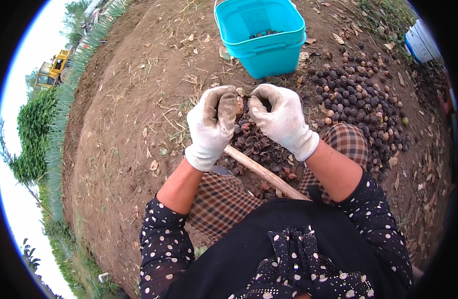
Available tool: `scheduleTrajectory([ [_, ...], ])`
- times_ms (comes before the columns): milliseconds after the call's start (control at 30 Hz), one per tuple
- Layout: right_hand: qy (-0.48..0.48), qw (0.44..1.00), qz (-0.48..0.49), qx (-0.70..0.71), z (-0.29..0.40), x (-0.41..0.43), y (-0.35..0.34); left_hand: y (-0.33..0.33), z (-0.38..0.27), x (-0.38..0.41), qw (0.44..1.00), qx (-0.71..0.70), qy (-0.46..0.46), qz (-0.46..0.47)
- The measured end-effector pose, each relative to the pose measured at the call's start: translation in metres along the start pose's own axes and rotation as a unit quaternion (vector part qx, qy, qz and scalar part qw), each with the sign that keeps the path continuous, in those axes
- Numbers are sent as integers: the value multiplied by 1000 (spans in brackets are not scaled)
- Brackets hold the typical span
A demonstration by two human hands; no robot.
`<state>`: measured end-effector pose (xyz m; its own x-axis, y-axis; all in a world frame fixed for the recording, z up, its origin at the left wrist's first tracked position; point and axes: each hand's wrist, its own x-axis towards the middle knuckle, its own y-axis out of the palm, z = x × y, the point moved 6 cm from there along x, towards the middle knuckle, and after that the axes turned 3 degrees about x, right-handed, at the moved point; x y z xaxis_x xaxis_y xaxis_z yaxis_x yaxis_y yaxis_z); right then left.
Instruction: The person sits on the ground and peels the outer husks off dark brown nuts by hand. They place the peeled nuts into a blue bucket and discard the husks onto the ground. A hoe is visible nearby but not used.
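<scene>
My left hand (213,121), in a soiled white knit glove, pinches a brown walnut (239,105) between thumb and fingers. Just to its right is my right hand (279,114), gloved the same way, its fingers curled in toward the thumb. Whether anything small sits in those right fingertips is hidden. Below both hands lies a heap of dark walnut husks (257,144) between my knees. A pale wooden handle (266,173) slants across the husks toward my lap; its far end is behind my left hand.
A turquoise plastic bucket (274,61) with several dark nuts (266,33) inside stands ahead. To the right spreads a pile of dark-husked walnuts (348,97). A white bucket (423,41) is at the far right. Bare soil (128,123) and a yellow machine (53,69) are leftward.
</scene>
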<state>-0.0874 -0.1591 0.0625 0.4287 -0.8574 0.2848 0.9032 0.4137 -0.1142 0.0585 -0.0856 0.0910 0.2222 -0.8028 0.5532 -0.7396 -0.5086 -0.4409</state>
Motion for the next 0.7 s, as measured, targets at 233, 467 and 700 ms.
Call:
scheduleTrajectory([
  [233,-24,999,2,23,3,-6,-2,-3,14,7,954,-238,-182,13],
  [467,-138,987,22,-79,24,-7,2,5,18,8,961,-218,-155,67],
  [700,-163,983,36,-79,16,-8,2,13,10,2,951,-233,-179,99],
])
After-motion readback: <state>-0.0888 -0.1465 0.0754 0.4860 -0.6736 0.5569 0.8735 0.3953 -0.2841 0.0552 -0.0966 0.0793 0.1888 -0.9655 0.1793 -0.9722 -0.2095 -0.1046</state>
